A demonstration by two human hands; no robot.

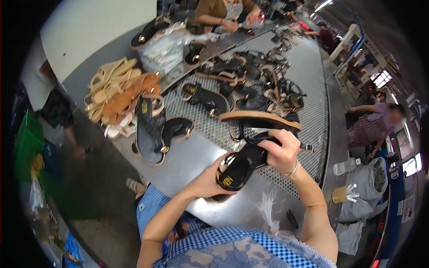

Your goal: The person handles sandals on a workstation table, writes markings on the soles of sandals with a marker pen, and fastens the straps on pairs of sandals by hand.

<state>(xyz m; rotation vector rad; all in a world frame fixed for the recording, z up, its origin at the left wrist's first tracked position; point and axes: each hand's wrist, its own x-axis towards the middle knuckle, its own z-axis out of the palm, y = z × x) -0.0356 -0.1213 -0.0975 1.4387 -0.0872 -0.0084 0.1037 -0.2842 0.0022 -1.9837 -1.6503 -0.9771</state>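
Observation:
A black sandal (243,165) with gold lettering on its insole is held between my two hands, above the metal work surface. My left hand (209,179) is closed around its heel end, thumb along the side. My right hand (282,154) pinches its strap area near the other end, fingers bent. Just beyond the right hand's fingers a second black sandal (259,117) with a tan sole edge is turned on its side; whether those fingers also hold it is unclear. To the left, a pair of black sandals (152,123) lies on the bare metal.
Many black sandals (250,71) cover the mesh conveyor (315,129). Tan and orange sandals (120,96) are heaped at the left, near clear plastic bags (163,51). White plastic ties (268,210) and a dark tool (292,219) lie near me. A co-worker's hands (241,22) are at the far side.

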